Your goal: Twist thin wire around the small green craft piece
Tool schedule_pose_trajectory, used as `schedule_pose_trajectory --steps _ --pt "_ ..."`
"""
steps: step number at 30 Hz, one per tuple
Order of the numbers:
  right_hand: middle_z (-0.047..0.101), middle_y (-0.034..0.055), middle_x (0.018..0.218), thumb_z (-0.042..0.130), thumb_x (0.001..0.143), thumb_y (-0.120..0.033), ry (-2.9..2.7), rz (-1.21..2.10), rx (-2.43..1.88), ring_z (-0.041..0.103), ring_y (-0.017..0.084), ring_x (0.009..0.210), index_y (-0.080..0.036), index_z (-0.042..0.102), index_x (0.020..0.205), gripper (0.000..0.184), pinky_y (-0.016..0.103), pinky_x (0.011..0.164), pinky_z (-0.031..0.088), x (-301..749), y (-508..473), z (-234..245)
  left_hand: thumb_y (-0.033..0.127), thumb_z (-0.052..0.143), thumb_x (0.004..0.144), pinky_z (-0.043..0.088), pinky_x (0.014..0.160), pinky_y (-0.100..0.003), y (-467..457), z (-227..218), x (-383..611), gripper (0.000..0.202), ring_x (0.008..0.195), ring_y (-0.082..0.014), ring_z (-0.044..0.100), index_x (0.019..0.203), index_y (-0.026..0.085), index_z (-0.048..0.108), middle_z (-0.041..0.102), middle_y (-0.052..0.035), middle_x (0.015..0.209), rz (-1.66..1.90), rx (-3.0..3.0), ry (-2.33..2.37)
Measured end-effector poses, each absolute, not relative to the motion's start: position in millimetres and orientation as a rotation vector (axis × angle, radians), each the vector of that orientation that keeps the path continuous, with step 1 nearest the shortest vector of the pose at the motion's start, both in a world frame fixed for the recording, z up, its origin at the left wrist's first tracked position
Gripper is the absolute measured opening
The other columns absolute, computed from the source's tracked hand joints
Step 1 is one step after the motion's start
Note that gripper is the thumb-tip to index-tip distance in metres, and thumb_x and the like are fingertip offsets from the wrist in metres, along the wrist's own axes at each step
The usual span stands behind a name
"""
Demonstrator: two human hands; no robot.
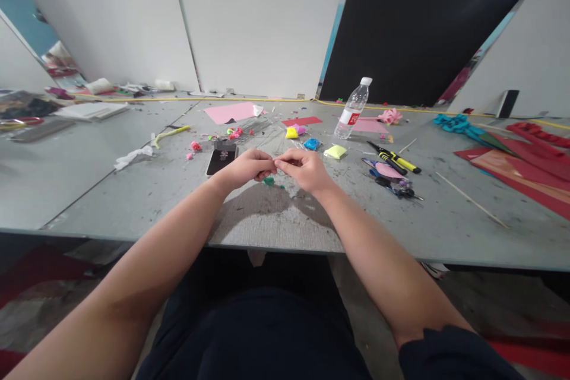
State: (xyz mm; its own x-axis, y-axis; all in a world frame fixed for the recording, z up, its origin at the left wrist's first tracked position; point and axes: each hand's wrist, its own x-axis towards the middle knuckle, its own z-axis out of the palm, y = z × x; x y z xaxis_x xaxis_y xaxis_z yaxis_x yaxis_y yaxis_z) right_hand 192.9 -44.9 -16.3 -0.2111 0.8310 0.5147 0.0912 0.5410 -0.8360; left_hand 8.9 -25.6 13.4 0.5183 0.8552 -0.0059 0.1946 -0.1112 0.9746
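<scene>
My left hand and my right hand meet over the front middle of the grey table, fingertips pinched together. Whatever lies between the fingers is too small or too hidden to make out. Just below them a small green lump, like modelling clay, sits on the tabletop. A phone with a lit dark screen lies beside my left hand. Beyond my right hand are small clay packets: a yellow one, a blue one and a pale yellow one.
Pliers with yellow-black handles and a thin stick lie to the right. A water bottle stands upright farther back. Pink clay bits and pink paper are at centre left. Red sheets cover the far right.
</scene>
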Motion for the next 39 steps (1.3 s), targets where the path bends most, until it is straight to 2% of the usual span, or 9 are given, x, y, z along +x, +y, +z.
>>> schedule_pose_trajectory --steps 12,18,23,30,34,39 --pt "0.069 0.0010 0.066 0.078 0.075 -0.044 -1.677 0.990 -0.877 0.056 0.012 0.057 -0.019 0.083 0.097 0.034 0.028 0.056 0.047 199.8 -38.1 -16.9 0.017 0.063 0.076 0.025 0.046 -0.025 -26.8 13.0 8.3 0.021 0.045 -0.0070 0.038 0.056 0.015 0.061 0.048 0.0021 0.047 0.779 1.713 0.956" --pt "0.076 0.0039 0.075 0.088 0.066 -0.042 -1.603 1.186 -0.835 0.066 0.016 0.065 -0.020 0.083 0.090 0.034 0.030 0.058 0.054 199.0 -36.3 -17.9 0.021 0.064 0.073 0.023 0.047 -0.026 -28.0 11.5 7.3 0.026 0.045 -0.0061 0.033 0.050 0.018 0.052 0.042 0.0049 0.045 0.780 1.838 0.979" --pt "0.075 0.0032 0.068 0.094 0.057 -0.039 -1.551 1.285 -0.852 0.068 0.016 0.064 -0.018 0.081 0.082 0.035 0.033 0.064 0.059 200.8 -38.4 -17.1 0.024 0.064 0.070 0.019 0.048 -0.027 -28.6 10.4 7.0 0.031 0.046 -0.0061 0.030 0.047 0.019 0.044 0.038 0.0057 0.045 0.742 1.983 1.000" --pt "0.072 0.0018 0.066 0.100 0.048 -0.034 -1.365 1.532 -0.826 0.066 0.014 0.060 -0.017 0.077 0.074 0.038 0.031 0.065 0.057 203.2 -38.8 -16.2 0.023 0.064 0.071 0.020 0.051 -0.027 -29.8 12.6 8.0 0.028 0.050 -0.0060 0.030 0.048 0.017 0.048 0.037 0.0060 0.049 0.779 2.069 0.918" --pt "0.072 0.0008 0.070 0.099 0.053 -0.037 -1.250 1.637 -0.754 0.066 0.014 0.065 -0.019 0.075 0.074 0.037 0.028 0.062 0.054 201.9 -41.5 -10.3 0.030 0.066 0.077 0.022 0.049 -0.025 -30.5 14.8 8.4 0.031 0.048 -0.0058 0.032 0.054 0.018 0.050 0.042 0.0059 0.049 0.838 1.982 0.898" --pt "0.071 0.0006 0.074 0.091 0.064 -0.035 -1.181 1.574 -0.749 0.061 0.011 0.065 -0.019 0.075 0.082 0.029 0.024 0.057 0.045 205.0 -39.8 -4.1 0.041 0.068 0.085 0.025 0.051 -0.025 -27.0 14.7 8.2 0.042 0.049 -0.0065 0.031 0.056 0.019 0.047 0.040 0.0067 0.051 0.872 2.015 0.998"
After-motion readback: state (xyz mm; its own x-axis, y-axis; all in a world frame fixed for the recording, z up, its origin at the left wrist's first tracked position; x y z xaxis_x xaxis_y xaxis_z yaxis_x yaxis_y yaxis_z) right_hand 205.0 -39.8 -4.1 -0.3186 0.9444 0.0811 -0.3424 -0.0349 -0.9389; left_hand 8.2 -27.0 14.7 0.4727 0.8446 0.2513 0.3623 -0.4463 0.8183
